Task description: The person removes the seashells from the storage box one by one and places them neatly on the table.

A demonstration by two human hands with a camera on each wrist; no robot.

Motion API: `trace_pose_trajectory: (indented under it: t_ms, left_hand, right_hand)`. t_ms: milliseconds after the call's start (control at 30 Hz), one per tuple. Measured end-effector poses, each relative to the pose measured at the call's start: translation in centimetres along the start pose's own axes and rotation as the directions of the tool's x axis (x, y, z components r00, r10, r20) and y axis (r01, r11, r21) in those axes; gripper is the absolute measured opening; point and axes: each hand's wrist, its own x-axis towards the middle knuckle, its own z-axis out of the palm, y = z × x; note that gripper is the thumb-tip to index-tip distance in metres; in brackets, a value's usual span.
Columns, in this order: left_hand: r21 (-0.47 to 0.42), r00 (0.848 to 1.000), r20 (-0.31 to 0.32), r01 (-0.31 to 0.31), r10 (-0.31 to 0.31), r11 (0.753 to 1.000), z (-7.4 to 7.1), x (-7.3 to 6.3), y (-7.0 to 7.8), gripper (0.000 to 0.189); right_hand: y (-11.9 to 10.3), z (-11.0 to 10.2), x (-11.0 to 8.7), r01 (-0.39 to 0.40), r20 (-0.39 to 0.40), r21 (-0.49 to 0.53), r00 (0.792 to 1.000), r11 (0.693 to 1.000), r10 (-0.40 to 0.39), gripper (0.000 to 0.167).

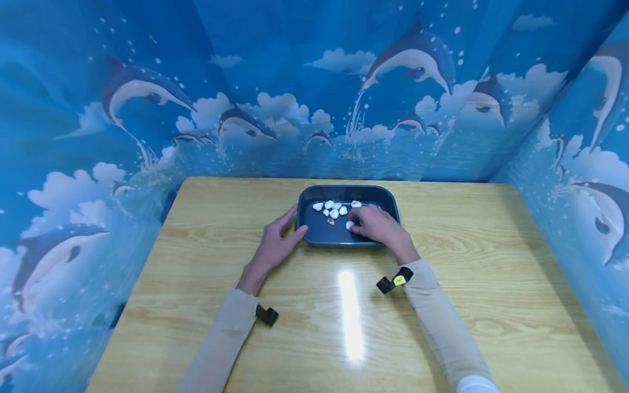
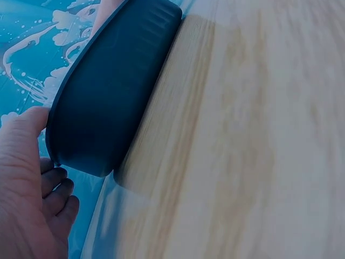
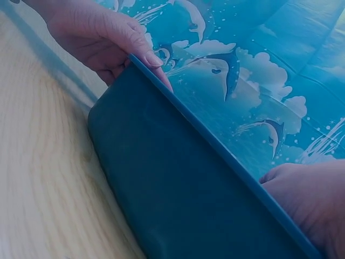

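Observation:
A dark blue rectangular tray (image 1: 321, 236) lies on the table and holds several white stones (image 1: 334, 213) and one small brownish piece (image 1: 331, 221). At its left end my left hand (image 1: 275, 240) holds the near corner, thumb over the rim and the other fingers along the outer wall. In the left wrist view those lower fingers (image 2: 58, 197) are curled beneath the rim. My right hand (image 1: 375, 224) reaches over the near rim into the right half, pinching a white stone (image 1: 349, 225) at the fingertips. The tray's wall hides those fingertips in the right wrist view.
A light wood-grain table (image 1: 491, 284) carries the tray near its far edge. Behind and beside it hangs a blue sheet (image 1: 295, 65) printed with dolphins and clouds. Dark wrist mounts (image 1: 267, 315) sit on both sleeves.

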Motion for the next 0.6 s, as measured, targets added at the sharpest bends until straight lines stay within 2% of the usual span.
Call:
trace_pose_trajectory:
  t_ms: [33,267,600]
  left_hand:
    - [-0.008,1.000,0.002,0.000,0.000,1.000,0.0,0.0,0.0,0.070]
    - [-0.064,0.999,0.008,0.051,-0.051,0.997,-0.4,-0.5,3.6,0.065]
    - [-0.066,0.998,0.006,0.066,-0.066,0.996,-0.3,-0.4,3.6,0.064]
  right_hand:
    - [0.0,0.0,0.0,-0.002,0.002,0.003,1.000,1.000,0.002,0.021]
    - [-0.1,0.0,0.1,-0.021,0.019,0.012,1.000,1.000,0.021,0.019]
    - [0.0,0.0,0.1,-0.019,0.020,0.021,1.000,1.000,0.018,0.019]
